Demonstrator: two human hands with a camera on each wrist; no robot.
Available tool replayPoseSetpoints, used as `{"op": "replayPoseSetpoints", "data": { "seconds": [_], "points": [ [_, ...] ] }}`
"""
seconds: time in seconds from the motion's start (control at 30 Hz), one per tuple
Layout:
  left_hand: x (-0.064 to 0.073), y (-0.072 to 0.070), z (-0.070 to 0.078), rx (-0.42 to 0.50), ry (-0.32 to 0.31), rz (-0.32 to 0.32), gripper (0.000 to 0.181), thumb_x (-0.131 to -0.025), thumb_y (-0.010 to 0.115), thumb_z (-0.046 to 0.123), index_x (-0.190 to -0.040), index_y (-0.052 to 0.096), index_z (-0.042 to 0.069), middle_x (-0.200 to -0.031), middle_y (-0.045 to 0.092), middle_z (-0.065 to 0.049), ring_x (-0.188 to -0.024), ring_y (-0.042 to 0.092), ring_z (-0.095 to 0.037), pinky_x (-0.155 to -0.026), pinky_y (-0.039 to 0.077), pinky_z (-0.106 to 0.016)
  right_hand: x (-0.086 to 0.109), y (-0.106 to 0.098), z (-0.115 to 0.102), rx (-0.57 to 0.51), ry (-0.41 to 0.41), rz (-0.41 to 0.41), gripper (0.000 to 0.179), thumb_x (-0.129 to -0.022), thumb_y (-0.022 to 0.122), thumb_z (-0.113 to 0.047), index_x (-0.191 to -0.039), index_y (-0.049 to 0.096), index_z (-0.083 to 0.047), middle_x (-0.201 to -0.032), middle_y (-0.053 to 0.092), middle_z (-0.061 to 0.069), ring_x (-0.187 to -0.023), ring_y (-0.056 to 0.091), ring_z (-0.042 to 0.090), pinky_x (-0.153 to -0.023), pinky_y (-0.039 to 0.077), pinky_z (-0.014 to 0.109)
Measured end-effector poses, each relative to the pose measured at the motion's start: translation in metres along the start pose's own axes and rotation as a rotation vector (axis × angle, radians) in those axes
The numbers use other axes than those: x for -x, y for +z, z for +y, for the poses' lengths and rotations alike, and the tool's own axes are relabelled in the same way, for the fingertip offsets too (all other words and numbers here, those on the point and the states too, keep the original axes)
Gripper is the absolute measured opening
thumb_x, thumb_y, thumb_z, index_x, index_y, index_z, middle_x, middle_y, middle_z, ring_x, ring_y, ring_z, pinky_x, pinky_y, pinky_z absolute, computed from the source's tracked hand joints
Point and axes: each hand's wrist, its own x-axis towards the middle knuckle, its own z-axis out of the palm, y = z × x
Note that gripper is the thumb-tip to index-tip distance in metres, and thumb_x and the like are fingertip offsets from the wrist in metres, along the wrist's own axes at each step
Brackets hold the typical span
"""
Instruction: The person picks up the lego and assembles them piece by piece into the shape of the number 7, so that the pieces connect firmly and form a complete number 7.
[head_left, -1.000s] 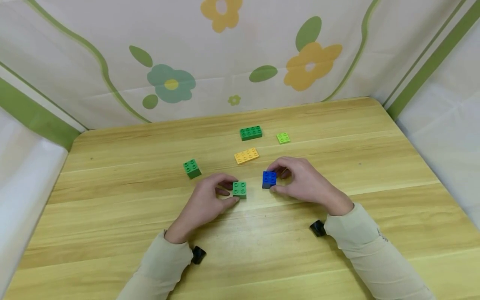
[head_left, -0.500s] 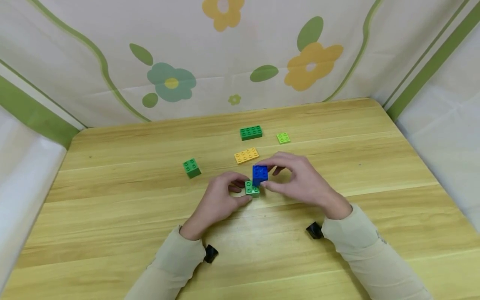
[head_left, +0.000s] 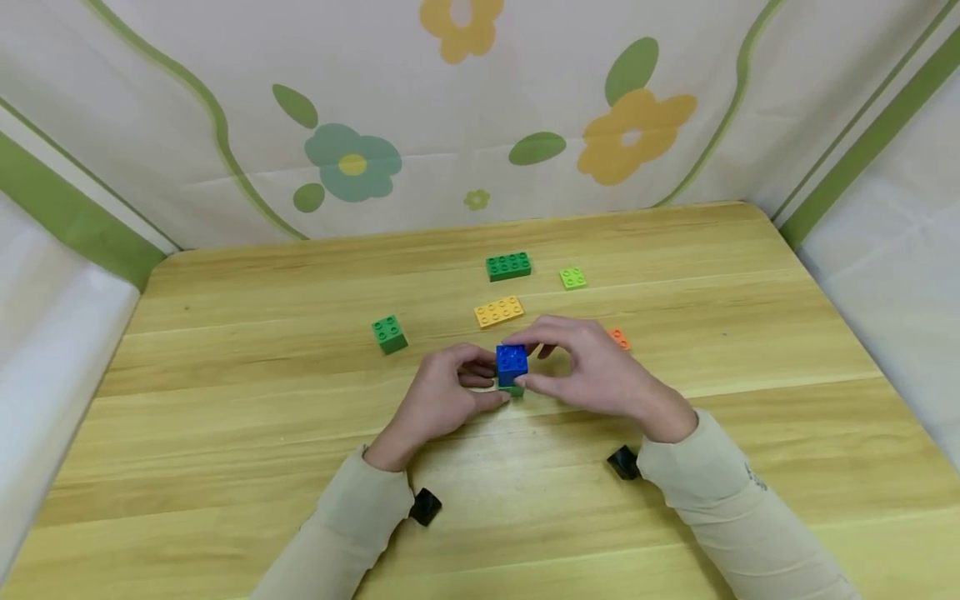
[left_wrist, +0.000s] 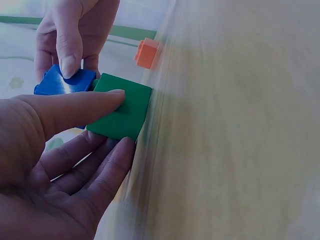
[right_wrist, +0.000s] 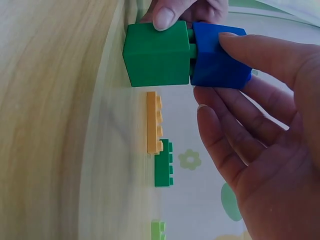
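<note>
My left hand (head_left: pixel 442 392) pinches a green toy building brick (left_wrist: pixel 122 107) between thumb and fingers, low at the table. Directly over it, my right hand (head_left: pixel 596 367) holds a blue brick (head_left: pixel 512 363) of similar size by its sides. From the right wrist view, the green brick's studs show in a narrow gap beneath the blue brick, which sits slightly tilted. In the head view the blue brick hides most of the green one.
Behind the hands lie a flat yellow brick (head_left: pixel 498 312), a long dark green brick (head_left: pixel 508 267) and a small lime brick (head_left: pixel 572 278). Another green brick (head_left: pixel 389 333) stands left. An orange brick (head_left: pixel 619 337) peeks out behind the right hand. A floral curtain (head_left: pixel 420 108) borders the wooden table (head_left: pixel 225 375).
The left hand has slid the green brick rightward. The right hand has lifted the blue brick, carried it left and brought it down over the green one. The orange brick has come into sight.
</note>
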Motion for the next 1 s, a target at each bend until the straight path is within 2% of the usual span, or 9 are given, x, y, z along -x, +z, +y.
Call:
{"op": "replayPoseSetpoints", "data": {
  "seconds": [0.27,0.67,1.0],
  "points": [
    [-0.001,-0.0004,-0.0018,0.014,-0.008,0.004,0.037,-0.086,0.091,0.006,-0.119,0.077,0.001,-0.12,0.078,-0.015,-0.107,0.078,-0.025,-0.094,0.066,-0.034,0.0001,0.0006,-0.002,0.021,0.01,-0.004,0.043,-0.092,0.087,-0.014,-0.133,0.075,-0.018,-0.122,0.077,-0.005,-0.105,0.074,0.019,-0.091,0.064,0.045],
    [-0.0017,0.0004,-0.0016,0.034,-0.01,0.017,0.035,-0.085,0.091,0.005,-0.117,0.078,0.001,-0.119,0.078,-0.015,-0.106,0.079,-0.025,-0.092,0.066,-0.032,-0.0009,-0.0001,-0.0041,0.089,-0.08,-0.008,0.038,-0.091,0.087,-0.011,-0.128,0.077,-0.014,-0.12,0.077,-0.003,-0.102,0.073,0.011,-0.09,0.065,0.041],
    [-0.0016,0.0011,-0.0016,0.039,-0.026,0.024,0.034,-0.085,0.091,0.004,-0.116,0.079,0.002,-0.119,0.078,-0.014,-0.105,0.079,-0.025,-0.092,0.066,-0.032,0.0001,0.0001,-0.0043,0.065,-0.058,-0.009,0.038,-0.09,0.088,-0.012,-0.127,0.077,-0.014,-0.12,0.077,-0.004,-0.103,0.073,0.011,-0.09,0.065,0.039]
  ]
}}
